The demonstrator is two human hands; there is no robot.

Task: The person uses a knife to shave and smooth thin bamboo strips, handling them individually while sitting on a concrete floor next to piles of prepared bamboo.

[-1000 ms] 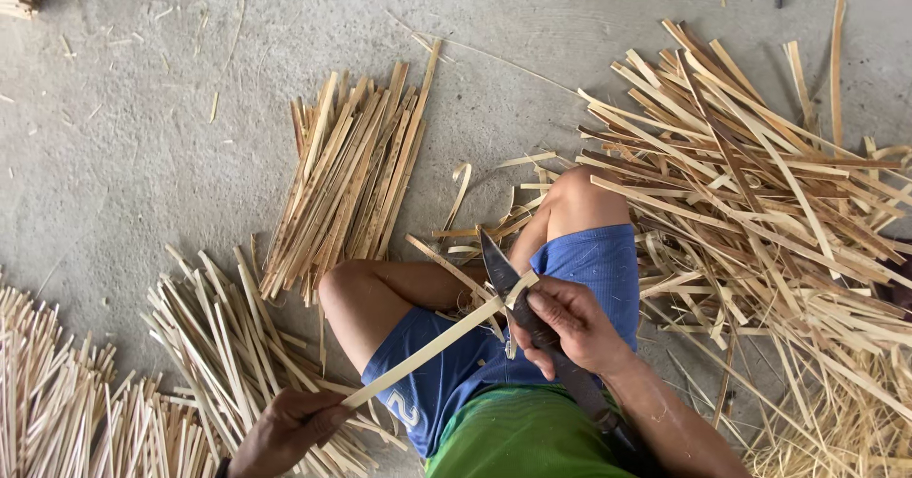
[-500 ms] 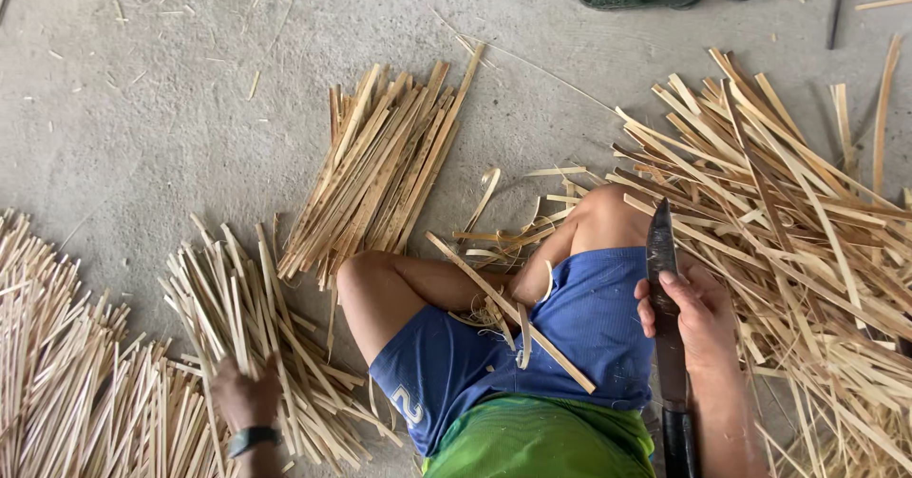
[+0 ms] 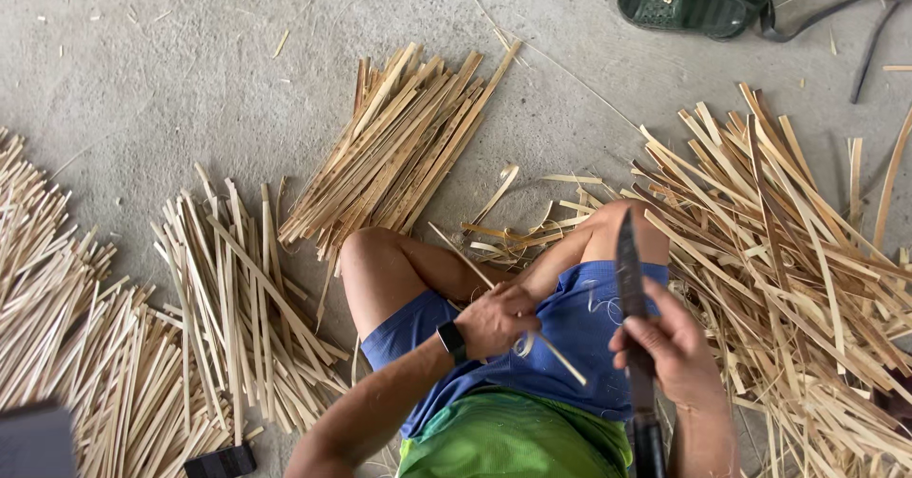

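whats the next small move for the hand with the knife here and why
Probably bring the knife in the right hand down to the thin bamboo strip that the left hand grips over the lap. The blade points up, clear of the strip, so no cut can start.

shorts (image 3: pixel 560 345): blue, knee-length | shirt (image 3: pixel 513 440): green | wristband (image 3: pixel 453 341): black, probably a watch | arms, legs: bare

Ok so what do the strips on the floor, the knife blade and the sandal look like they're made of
The strips look like split bamboo or cane: pale tan, matte, fibrous, with some thin ones curling. The knife blade, held in the right hand, appears to be dark, dull metal, unpolished. The sandal seems moulded rubber or plastic: dark green with a slight sheen. The left hand holds one thin strip.
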